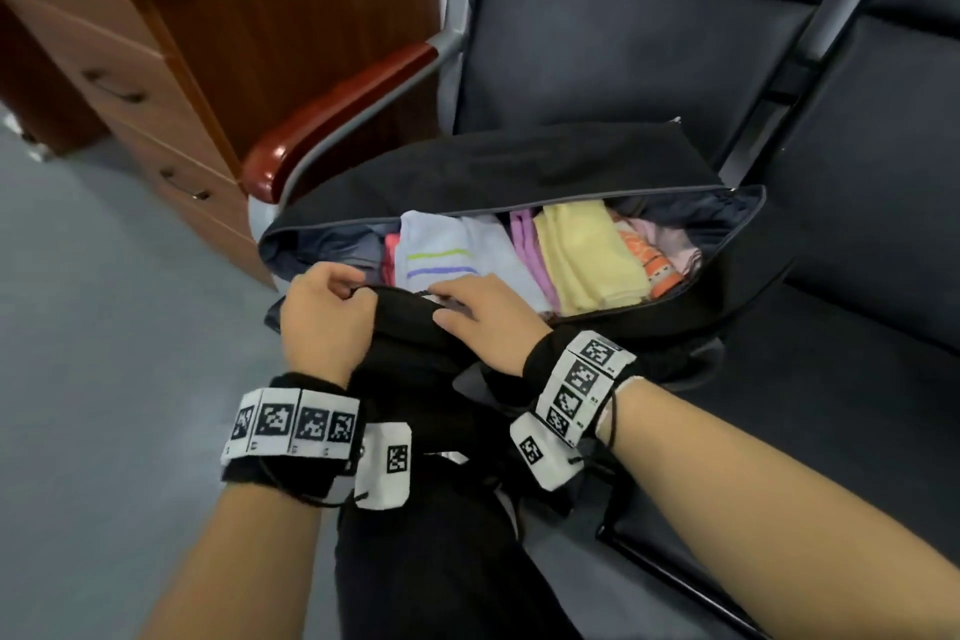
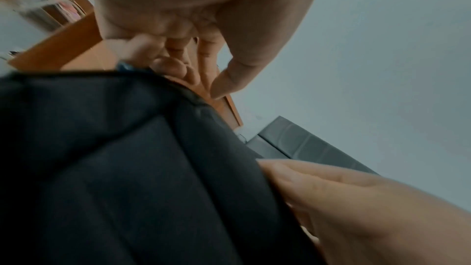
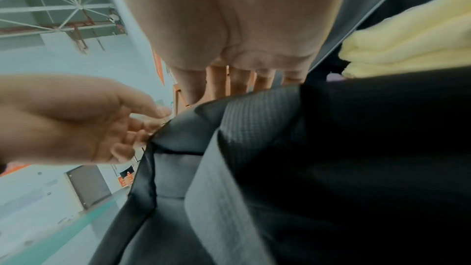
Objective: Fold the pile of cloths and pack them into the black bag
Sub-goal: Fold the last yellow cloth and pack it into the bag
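Note:
The black bag (image 1: pixel 519 161) lies open on a black seat, its flap thrown back. Folded cloths fill it: a white striped towel (image 1: pixel 447 250), a purple cloth (image 1: pixel 524 244), a yellow cloth (image 1: pixel 582 255) and an orange one (image 1: pixel 657 260). My left hand (image 1: pixel 332 296) grips the near rim at the bag's left end with curled fingers (image 2: pixel 178 51). My right hand (image 1: pixel 467 301) holds the same rim just to the right, fingers over the edge and thumb outside. In the right wrist view the bag (image 3: pixel 331 148) hides those fingertips, and the yellow cloth (image 3: pixel 407 47) shows behind.
A wooden desk with drawers (image 1: pixel 156 42) stands at the left, beyond the seat's red-brown armrest (image 1: pixel 337 109). More black seats (image 1: pixel 857 379) extend to the right. Grey floor (image 1: pixel 104 327) lies at the left. My black-trousered leg (image 1: pixel 441 561) is under the bag's near side.

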A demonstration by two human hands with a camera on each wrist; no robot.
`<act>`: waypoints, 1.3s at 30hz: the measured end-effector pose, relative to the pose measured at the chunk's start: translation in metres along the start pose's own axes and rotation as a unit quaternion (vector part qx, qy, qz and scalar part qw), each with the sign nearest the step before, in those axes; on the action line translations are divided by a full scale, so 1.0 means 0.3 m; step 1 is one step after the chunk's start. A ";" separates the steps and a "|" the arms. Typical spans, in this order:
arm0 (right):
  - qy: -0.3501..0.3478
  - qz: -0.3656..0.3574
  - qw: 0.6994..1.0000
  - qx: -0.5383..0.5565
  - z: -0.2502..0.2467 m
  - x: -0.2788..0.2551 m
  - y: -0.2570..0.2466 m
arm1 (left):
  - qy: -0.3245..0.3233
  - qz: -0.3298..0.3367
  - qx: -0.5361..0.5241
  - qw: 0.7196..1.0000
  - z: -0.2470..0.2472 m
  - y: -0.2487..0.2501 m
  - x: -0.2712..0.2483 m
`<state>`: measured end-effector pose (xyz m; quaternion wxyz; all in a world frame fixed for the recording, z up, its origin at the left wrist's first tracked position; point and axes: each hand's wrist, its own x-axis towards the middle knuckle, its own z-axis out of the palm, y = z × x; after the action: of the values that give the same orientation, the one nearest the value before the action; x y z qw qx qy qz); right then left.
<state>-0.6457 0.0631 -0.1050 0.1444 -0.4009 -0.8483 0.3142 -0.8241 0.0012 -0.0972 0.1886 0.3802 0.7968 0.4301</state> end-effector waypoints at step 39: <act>0.047 0.067 0.992 -0.093 -0.225 -0.129 -0.225 | -0.245 -0.038 -0.325 0.913 0.006 0.225 -0.095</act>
<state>-0.6273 0.0291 -0.0095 0.1246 -0.4831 -0.8371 0.2243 -0.7747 0.0032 -0.0429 0.5075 0.3610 0.5554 0.5511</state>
